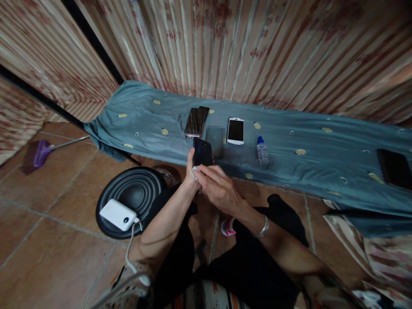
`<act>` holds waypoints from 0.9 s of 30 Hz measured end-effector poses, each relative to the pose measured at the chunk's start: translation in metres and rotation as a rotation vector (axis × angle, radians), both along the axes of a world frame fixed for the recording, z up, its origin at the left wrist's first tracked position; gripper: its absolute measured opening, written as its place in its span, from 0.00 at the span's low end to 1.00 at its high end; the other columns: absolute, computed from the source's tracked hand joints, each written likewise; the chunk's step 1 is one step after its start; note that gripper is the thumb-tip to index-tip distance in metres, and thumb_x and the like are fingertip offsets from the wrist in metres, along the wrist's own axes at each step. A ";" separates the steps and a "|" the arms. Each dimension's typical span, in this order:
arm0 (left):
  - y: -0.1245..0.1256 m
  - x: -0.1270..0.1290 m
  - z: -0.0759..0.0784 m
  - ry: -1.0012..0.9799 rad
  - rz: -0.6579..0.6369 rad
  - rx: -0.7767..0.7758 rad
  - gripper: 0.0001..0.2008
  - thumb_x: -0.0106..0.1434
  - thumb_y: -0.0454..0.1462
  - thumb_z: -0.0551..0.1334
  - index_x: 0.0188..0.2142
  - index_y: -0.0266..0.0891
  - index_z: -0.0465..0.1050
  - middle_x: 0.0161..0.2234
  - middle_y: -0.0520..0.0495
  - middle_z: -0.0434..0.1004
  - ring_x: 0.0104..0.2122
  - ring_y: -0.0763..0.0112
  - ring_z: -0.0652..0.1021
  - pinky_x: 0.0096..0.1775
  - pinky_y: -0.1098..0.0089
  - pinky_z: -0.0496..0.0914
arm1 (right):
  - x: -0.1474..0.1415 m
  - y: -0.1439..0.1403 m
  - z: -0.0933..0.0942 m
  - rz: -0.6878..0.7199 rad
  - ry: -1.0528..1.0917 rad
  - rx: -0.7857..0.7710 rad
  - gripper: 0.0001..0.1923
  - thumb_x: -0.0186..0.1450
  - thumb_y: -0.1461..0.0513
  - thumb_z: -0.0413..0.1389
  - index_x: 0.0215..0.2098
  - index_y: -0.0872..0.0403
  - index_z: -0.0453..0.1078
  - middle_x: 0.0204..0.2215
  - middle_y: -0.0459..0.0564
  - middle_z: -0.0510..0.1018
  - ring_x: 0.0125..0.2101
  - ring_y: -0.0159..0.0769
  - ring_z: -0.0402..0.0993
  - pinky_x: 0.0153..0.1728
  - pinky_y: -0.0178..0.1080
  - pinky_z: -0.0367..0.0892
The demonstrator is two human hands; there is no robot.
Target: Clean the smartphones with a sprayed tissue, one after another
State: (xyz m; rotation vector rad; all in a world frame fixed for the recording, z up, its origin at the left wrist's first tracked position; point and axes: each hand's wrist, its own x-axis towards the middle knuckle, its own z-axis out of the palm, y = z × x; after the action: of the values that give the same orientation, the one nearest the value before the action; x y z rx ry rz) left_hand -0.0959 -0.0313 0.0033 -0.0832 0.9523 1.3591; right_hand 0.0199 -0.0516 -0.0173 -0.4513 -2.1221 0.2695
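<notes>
The right hand (219,189) presses a small white cloth (195,172) against a dark phone (202,152) that the left hand (190,171) grasps upright, just off the near edge of the teal bedspread (144,116). Near that edge lie a white phone (235,130) and a small bottle (262,151).

home room | patterned curtains (257,47) | terracotta floor tiles (48,223) | low cloth-covered bench (322,171) | broom (43,152)
</notes>
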 end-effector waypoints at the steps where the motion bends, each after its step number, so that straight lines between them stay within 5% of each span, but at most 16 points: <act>1: 0.000 0.002 0.001 -0.005 -0.001 -0.012 0.31 0.66 0.57 0.51 0.27 0.34 0.76 0.22 0.46 0.75 0.22 0.73 0.75 0.31 0.73 0.70 | 0.000 0.000 0.001 -0.001 -0.002 0.002 0.20 0.71 0.69 0.48 0.59 0.57 0.69 0.50 0.60 0.78 0.50 0.43 0.72 0.49 0.46 0.74; 13: -0.007 0.015 0.005 -0.045 0.076 0.058 0.27 0.72 0.45 0.50 0.19 0.38 0.67 0.16 0.54 0.66 0.16 0.80 0.68 0.25 0.77 0.65 | 0.006 0.022 -0.005 -0.094 -0.058 -0.114 0.20 0.74 0.64 0.44 0.58 0.57 0.71 0.53 0.59 0.77 0.52 0.43 0.72 0.53 0.48 0.73; 22: -0.009 0.023 0.001 -0.054 0.080 0.091 0.19 0.70 0.44 0.55 0.32 0.34 0.76 0.25 0.50 0.76 0.30 0.74 0.80 0.38 0.77 0.74 | 0.007 0.036 -0.009 -0.180 -0.094 -0.146 0.20 0.74 0.64 0.44 0.59 0.56 0.71 0.54 0.57 0.77 0.53 0.43 0.71 0.56 0.48 0.71; 27: -0.009 0.023 0.003 -0.021 0.066 0.072 0.24 0.74 0.43 0.48 0.31 0.34 0.76 0.27 0.47 0.80 0.38 0.70 0.82 0.44 0.76 0.75 | 0.006 0.037 -0.010 -0.185 -0.078 -0.135 0.21 0.74 0.64 0.44 0.59 0.58 0.71 0.54 0.59 0.77 0.53 0.43 0.71 0.56 0.48 0.71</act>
State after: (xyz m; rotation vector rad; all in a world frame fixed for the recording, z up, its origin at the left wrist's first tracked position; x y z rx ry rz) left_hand -0.0725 -0.0399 0.0068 -0.0741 0.8888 1.4491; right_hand 0.0258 -0.0144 -0.0273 -0.7439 -2.1285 0.2931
